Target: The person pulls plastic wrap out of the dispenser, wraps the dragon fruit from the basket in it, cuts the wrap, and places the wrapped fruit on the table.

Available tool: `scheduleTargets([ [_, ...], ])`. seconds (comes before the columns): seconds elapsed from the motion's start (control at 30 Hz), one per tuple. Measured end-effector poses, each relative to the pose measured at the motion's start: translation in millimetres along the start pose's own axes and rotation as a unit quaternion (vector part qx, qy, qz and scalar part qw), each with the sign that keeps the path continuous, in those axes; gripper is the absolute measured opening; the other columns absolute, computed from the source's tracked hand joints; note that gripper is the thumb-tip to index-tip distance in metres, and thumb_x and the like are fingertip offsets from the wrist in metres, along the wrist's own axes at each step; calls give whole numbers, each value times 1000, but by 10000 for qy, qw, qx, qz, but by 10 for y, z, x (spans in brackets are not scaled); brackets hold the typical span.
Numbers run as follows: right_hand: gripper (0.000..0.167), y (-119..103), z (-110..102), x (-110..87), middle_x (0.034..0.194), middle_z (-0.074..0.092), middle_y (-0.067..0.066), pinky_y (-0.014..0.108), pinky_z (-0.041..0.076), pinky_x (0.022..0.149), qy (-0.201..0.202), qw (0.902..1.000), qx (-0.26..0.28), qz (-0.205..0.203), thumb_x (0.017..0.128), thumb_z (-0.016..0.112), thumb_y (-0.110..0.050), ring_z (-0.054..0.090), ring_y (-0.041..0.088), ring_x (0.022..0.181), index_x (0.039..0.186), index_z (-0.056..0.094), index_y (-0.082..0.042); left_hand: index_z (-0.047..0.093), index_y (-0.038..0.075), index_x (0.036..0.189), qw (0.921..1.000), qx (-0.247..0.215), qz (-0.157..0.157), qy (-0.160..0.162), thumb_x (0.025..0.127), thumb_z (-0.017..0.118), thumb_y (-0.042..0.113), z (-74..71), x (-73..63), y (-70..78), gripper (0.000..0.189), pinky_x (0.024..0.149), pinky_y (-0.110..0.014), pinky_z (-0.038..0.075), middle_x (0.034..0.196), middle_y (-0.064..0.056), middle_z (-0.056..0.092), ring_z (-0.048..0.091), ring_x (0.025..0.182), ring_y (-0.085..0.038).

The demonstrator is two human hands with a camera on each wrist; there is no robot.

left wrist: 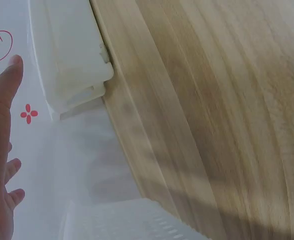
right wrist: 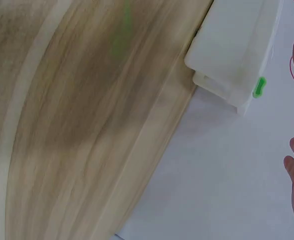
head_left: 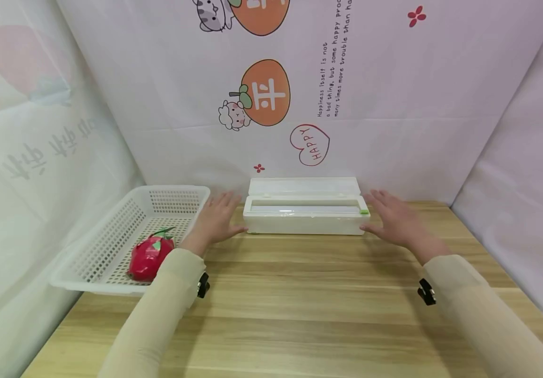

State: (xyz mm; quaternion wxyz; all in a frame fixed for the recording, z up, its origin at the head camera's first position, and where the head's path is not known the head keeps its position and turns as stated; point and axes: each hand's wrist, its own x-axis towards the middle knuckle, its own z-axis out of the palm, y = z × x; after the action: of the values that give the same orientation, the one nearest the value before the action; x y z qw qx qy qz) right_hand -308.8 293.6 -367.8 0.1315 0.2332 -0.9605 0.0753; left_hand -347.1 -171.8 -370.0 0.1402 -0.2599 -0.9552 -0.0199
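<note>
A long white box, a cling film dispenser [head_left: 306,224] by its look, stands at the back of the wooden table with its lid [head_left: 304,186] raised against the wall. A green slider [head_left: 364,211] sits at its right end. My left hand [head_left: 216,218] is beside the dispenser's left end, fingers spread, the thumb close to its corner. On the other side, my right hand [head_left: 394,220] has its fingers extended near the right end. Both wrist views show the dispenser [left wrist: 72,50] apart from the fingers, and neither hand holds anything.
A white perforated basket [head_left: 87,286] stands at the left, close to my left forearm. Inside it lies a red dragon fruit [head_left: 148,257] with green tips. A printed white cloth [head_left: 394,105] hangs behind the table [head_left: 309,299] and at both sides.
</note>
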Motion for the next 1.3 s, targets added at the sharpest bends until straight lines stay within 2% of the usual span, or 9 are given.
scheduleTargets([
  [0.1,77,-9,83,23,144,39,28,60,30,105,581,9976,-61,-365,86,73,-37,33,47,132,143,40,4,35,8,149,9997,131,131,143,84,67,56,25,29,26,87,111,-58,21,151,-19,34,31,138,-38],
  [0.2,71,-24,171,51,136,48,28,60,37,100,1093,9910,-94,-763,82,78,-29,43,47,125,137,47,5,38,7,147,9986,217,346,344,85,67,55,72,55,57,84,109,-57,27,147,-19,40,36,135,-36],
  [0.4,66,-96,316,102,127,55,28,59,43,94,1544,9811,-91,-1166,77,81,-22,51,46,116,129,52,7,46,4,141,9946,231,709,723,87,69,48,197,89,160,73,104,-56,35,139,-20,49,45,128,-35],
  [0.5,64,-135,360,131,125,56,28,58,44,94,1556,9805,-116,-1194,78,81,-22,53,46,114,128,53,7,49,5,138,9933,349,735,827,87,70,44,245,115,215,68,101,-54,39,137,-19,51,48,125,-34],
  [0.67,60,-185,417,184,122,58,27,55,47,91,1483,9807,-184,-1258,79,80,-18,57,44,110,127,54,7,49,4,136,9912,455,866,886,86,72,38,311,177,281,65,101,-50,39,136,-18,52,47,126,-33],
  [0.83,56,-224,467,247,117,60,27,53,49,89,1590,9758,-147,-1492,77,81,-12,59,42,106,123,56,8,52,2,132,9879,238,1117,1046,83,76,29,359,233,334,61,100,-50,40,132,-20,54,48,124,-35],
  [0.97,54,-260,494,296,115,60,26,52,49,87,1598,9755,-151,-1501,77,81,-10,59,41,106,121,56,9,53,1,130,9864,201,1235,1069,84,76,26,424,285,366,57,100,-48,40,130,-19,55,49,122,-34],
  [1.1,52,-273,534,340,117,60,26,52,50,87,1371,9811,-220,-1345,79,79,-11,58,40,108,122,56,8,53,0,129,9861,266,1267,1042,84,76,25,483,328,387,57,102,-46,41,128,-20,55,50,121,-34],
  [1.3,51,-305,574,372,121,59,26,50,47,94,862,9904,-228,-1054,83,76,-9,56,41,112,124,54,9,53,-4,128,9867,261,1248,1005,85,76,21,520,357,421,55,103,-43,40,126,-21,56,52,119,-34],
])
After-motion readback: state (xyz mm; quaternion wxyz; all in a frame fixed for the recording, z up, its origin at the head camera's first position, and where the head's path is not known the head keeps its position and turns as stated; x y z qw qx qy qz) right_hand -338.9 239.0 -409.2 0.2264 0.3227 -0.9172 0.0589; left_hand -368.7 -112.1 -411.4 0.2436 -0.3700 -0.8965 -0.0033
